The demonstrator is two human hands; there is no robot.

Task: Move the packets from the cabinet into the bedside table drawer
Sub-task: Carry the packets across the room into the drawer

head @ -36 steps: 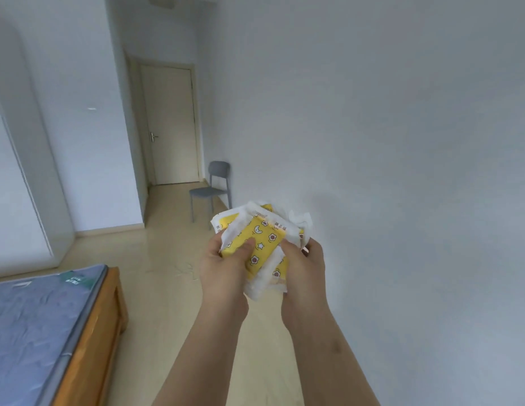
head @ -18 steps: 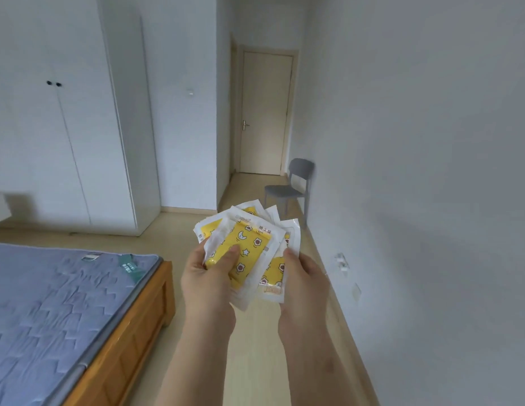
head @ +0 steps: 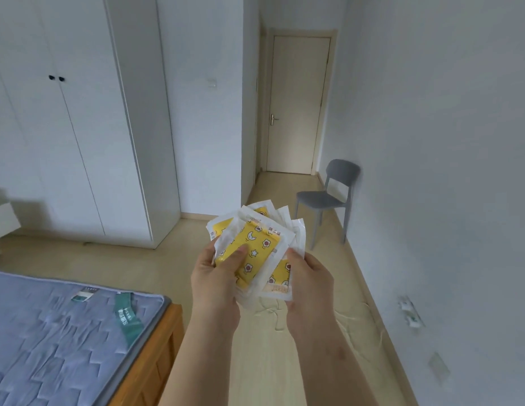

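I hold a fanned stack of several flat packets (head: pixel 259 244), white-edged with yellow patterned centres, in front of me at chest height. My left hand (head: pixel 217 276) grips the stack from the left, thumb pressed on the top packet. My right hand (head: pixel 309 278) grips the right edge of the stack. The tall white cabinet (head: pixel 79 127) with two black knobs stands at the far left, its doors closed. A corner of a white piece of furniture (head: pixel 3 221) shows at the left edge; whether it is the bedside table I cannot tell.
A bed with a blue-grey mattress (head: pixel 56 341) on a wooden frame (head: pixel 155 358) fills the lower left. A grey chair (head: pixel 328 197) stands by the right wall, before a closed door (head: pixel 296 104). A thin cable (head: pixel 352 320) lies on the pale floor near a wall socket (head: pixel 410 315).
The view has swung left: the cabinet and more of the bed have come into sight, the door and chair have shifted right. Both hands still hold the packets the same way.
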